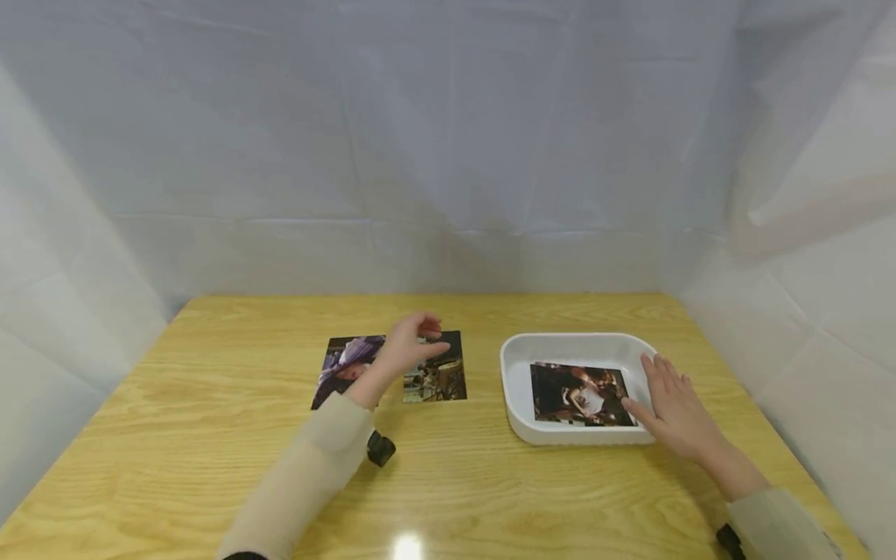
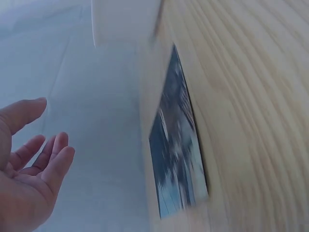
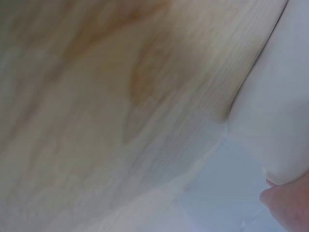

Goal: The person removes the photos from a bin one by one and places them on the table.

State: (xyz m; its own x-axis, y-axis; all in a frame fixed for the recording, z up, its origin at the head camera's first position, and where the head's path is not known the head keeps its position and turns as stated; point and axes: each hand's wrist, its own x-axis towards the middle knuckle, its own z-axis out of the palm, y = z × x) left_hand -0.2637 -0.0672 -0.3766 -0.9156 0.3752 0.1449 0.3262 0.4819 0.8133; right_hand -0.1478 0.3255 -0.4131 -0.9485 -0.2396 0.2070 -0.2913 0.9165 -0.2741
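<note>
My left hand (image 1: 407,344) hovers over two photo prints lying side by side, its thumb and fingers apart with nothing between them. One print (image 1: 334,365) shows purple tones and is partly covered by my forearm; the darker print (image 1: 448,377) lies to its right. In the left wrist view, a print (image 2: 177,140) lies flat beyond the hand (image 2: 31,179). My right hand (image 1: 675,408) is at the right rim of a white tray (image 1: 514,389), fingers extended and thumb over the inside. Inside that tray rests a small stack of prints (image 1: 581,393).
The wooden table (image 1: 448,482) carries the prints and the tray. White sheeting (image 1: 448,155) hangs behind the table and along both sides. A black wrist-camera piece (image 1: 380,448) sits beneath my left wrist.
</note>
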